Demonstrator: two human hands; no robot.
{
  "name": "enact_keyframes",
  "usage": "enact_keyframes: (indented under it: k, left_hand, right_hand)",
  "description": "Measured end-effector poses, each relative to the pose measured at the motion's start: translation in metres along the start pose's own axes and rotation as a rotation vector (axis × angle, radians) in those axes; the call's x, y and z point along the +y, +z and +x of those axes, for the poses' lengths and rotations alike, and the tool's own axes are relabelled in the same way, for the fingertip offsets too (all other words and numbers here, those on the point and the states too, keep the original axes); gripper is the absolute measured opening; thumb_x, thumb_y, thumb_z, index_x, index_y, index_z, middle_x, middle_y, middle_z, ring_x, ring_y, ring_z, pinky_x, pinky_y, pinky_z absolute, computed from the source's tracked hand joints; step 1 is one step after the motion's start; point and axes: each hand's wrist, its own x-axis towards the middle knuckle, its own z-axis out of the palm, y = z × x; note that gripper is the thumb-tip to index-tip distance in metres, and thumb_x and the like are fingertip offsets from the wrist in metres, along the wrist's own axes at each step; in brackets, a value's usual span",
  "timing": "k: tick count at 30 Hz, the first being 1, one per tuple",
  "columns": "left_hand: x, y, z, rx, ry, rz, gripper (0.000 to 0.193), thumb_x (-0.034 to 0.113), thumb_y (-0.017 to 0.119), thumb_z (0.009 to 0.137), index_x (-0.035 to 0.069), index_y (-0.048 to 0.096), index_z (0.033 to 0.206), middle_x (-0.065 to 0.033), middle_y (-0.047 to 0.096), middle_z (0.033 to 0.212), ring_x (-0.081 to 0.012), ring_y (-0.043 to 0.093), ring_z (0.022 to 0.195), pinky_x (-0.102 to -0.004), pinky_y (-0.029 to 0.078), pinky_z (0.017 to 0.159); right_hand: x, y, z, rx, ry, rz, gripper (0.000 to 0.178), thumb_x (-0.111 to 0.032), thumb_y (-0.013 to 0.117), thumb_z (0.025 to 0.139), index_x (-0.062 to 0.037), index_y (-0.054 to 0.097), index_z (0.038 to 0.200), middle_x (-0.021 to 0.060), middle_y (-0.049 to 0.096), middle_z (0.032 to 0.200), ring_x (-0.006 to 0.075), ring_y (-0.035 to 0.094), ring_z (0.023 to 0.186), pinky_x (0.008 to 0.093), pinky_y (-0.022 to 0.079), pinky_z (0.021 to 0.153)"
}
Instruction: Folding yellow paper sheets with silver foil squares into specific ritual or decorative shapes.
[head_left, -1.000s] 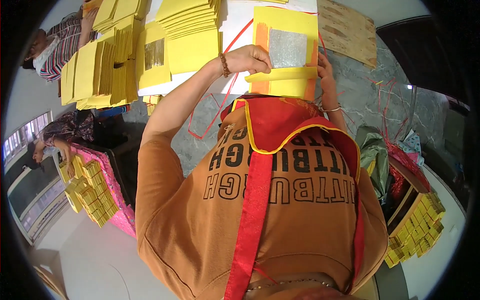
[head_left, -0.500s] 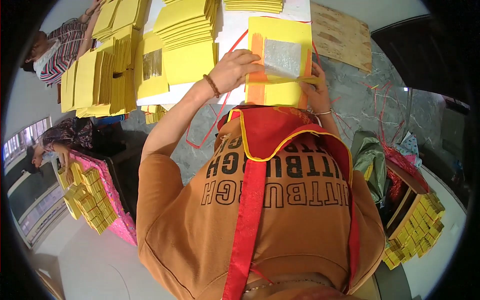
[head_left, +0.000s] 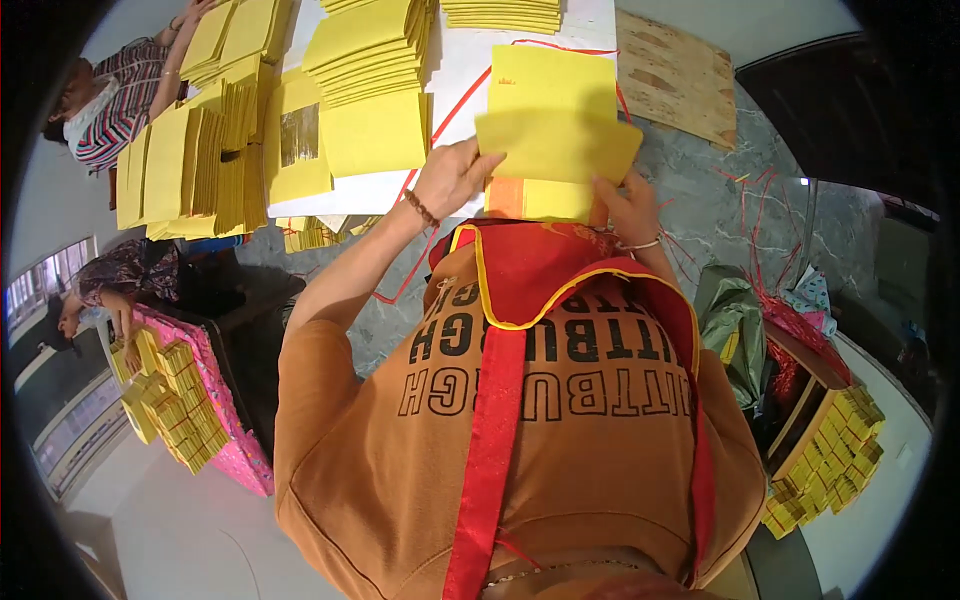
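In front of me at the table's edge, a yellow paper sheet (head_left: 557, 150) is raised in a bend, slightly blurred, with its plain side up. Its left edge is pinched in my left hand (head_left: 448, 182). At its lower right corner, my right hand (head_left: 630, 212) grips it between thumb and fingers. Below the bend shows a strip of yellow paper with an orange band (head_left: 505, 197). Farther back lies a flat plain yellow part (head_left: 550, 78) with a small red print; whether it belongs to the same sheet I cannot tell.
Stacks of folded yellow paper (head_left: 365, 60) and upright bundles (head_left: 190, 165) fill the table's left. A yellow sheet with a silver patch (head_left: 300, 135) lies among them. Red ribbon (head_left: 462, 103) trails over the white table (head_left: 462, 60). One person (head_left: 120, 110) works at far left, another (head_left: 110, 285) nearer.
The silver patch and its orange stripes were facing up; plain yellow paper now covers them. My left hand has come lower and left, to the sheet's edge. My right hand has moved slightly down.
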Motion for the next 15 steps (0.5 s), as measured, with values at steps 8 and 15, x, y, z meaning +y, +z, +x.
enact_keyframes:
  k: [8,15]
  left_hand:
    - [-0.025,0.015,0.028,0.007,-0.34,-0.304,0.033,0.027,0.059,0.086,0.0,0.049,0.071,-0.0052,0.046,0.055,-0.0124,0.042,0.051,-0.0301,0.036,0.048]
    - [-0.011,0.013,0.033,0.07,-0.41,-0.457,0.023,0.021,0.061,0.084,0.003,0.048,0.082,-0.0018,0.047,0.056,-0.0112,0.044,0.049,-0.028,0.036,0.046]
  right_hand:
    - [-0.007,0.013,0.015,0.189,0.11,0.408,0.039,-0.005,0.06,0.082,-0.002,0.051,0.12,0.0078,0.063,0.095,0.0115,0.059,0.083,0.0238,0.045,0.072]
    - [0.015,0.017,0.024,0.213,0.133,0.294,0.037,-0.005,0.061,0.081,-0.002,0.054,0.117,0.0087,0.065,0.094,0.0114,0.061,0.081,0.0237,0.047,0.07]
